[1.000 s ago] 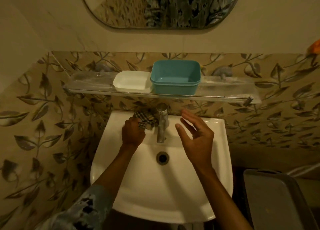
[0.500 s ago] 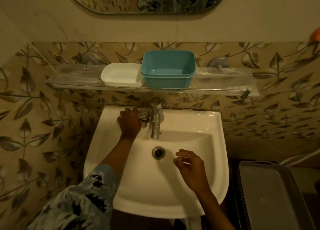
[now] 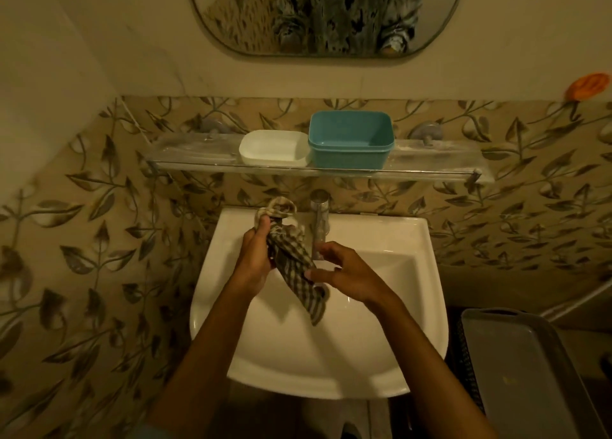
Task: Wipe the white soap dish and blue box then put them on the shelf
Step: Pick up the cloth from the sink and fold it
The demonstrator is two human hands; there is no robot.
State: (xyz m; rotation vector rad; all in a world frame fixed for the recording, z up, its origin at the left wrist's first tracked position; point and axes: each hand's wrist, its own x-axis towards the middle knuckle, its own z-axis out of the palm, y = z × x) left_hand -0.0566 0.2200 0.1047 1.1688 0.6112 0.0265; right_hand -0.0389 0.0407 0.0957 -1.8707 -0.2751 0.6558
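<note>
Over the white ceramic basin [image 3: 331, 356], the clear glass wall shelf [image 3: 430, 170] carries the blue plastic box [image 3: 351, 140] touching the white soap dish [image 3: 275, 147]. Left hand [image 3: 253, 259] grips the checked cloth [image 3: 291, 256]; right hand [image 3: 347, 274] pinches it (loosely). Lifting either container carelessly could nudge its neighbour off the narrow shelf.

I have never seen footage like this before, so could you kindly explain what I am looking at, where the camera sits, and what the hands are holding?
There is no machine here: a person wears a wide-angle camera on the head, looking forward and down at their own bare hands over a white sink with a metal tap. The left hand grips the upper part of a checked cloth, and the right hand pinches it lower down, above the basin. On the glass shelf above the sink stand a white soap dish and, close beside it, a blue box. A mirror hangs higher up, and a grey tray lies at lower right.
</note>
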